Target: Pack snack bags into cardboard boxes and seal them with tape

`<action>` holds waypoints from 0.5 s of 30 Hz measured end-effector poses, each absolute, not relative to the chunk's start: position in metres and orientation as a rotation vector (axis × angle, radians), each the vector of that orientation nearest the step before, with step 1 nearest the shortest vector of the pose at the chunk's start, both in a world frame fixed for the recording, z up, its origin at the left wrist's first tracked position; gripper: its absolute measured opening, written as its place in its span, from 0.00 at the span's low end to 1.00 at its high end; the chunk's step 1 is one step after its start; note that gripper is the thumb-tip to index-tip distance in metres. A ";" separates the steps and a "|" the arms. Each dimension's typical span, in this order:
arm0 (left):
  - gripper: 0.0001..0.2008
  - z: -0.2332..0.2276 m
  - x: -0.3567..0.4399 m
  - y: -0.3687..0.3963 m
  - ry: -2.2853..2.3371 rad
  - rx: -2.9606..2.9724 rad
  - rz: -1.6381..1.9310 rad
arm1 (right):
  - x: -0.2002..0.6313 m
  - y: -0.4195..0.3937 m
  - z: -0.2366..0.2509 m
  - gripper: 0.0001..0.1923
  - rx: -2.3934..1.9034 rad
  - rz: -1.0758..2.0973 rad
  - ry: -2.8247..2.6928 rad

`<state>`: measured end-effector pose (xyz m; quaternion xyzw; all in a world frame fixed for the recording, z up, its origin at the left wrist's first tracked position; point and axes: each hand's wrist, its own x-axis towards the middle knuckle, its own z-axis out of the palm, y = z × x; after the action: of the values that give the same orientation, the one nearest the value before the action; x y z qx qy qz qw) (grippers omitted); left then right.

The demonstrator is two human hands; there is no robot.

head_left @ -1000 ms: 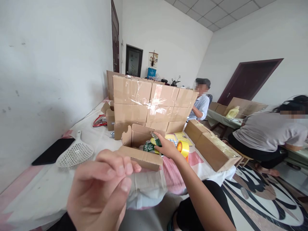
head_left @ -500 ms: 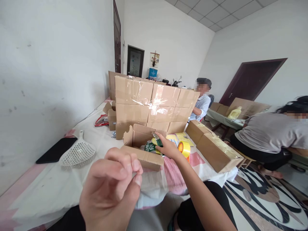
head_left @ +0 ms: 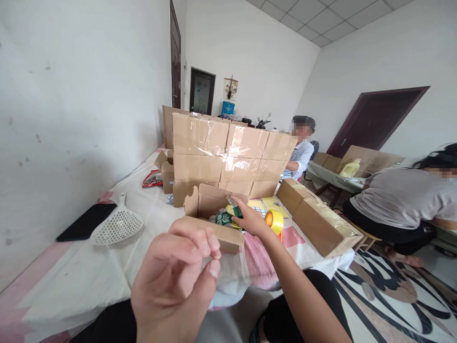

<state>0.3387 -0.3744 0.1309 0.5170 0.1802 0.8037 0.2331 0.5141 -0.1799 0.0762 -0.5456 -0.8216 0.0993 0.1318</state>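
Head view: right hand [head_left: 250, 220] reached out over open cardboard box [head_left: 210, 224] on the white cloth-covered table [head_left: 89, 276], fingers closed around green-and-yellow packet [head_left: 228, 216] held just above the box's inside, roll of yellow tape [head_left: 274, 220] just beside the wrist. Left hand [head_left: 178, 281] raised close to camera, thumb and fingertips curled near each other; whether anything is pinched cannot be told. Beyond the box, stacked taped cartons [head_left: 232, 157]; white plastic scoop [head_left: 116, 224] and black phone [head_left: 85, 222] lying apart at left.
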 end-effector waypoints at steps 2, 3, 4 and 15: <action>0.14 0.130 0.339 -0.375 0.496 1.430 2.210 | 0.514 -0.180 0.076 0.42 -1.577 0.289 -2.383; 0.14 0.130 0.339 -0.376 0.493 1.436 2.210 | 0.515 -0.180 0.076 0.42 -1.577 0.289 -2.383; 0.15 0.129 0.338 -0.376 0.489 1.440 2.209 | 0.515 -0.180 0.076 0.41 -1.578 0.288 -2.383; 0.09 0.108 0.293 -0.318 0.827 1.539 2.382 | 0.509 -0.188 0.085 0.44 -1.533 -0.013 -2.494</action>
<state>0.2929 -0.3183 0.1076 0.5187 0.2788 0.8028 0.0938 0.5088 -0.1877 0.0853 -0.5206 -0.8471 -0.0044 0.1068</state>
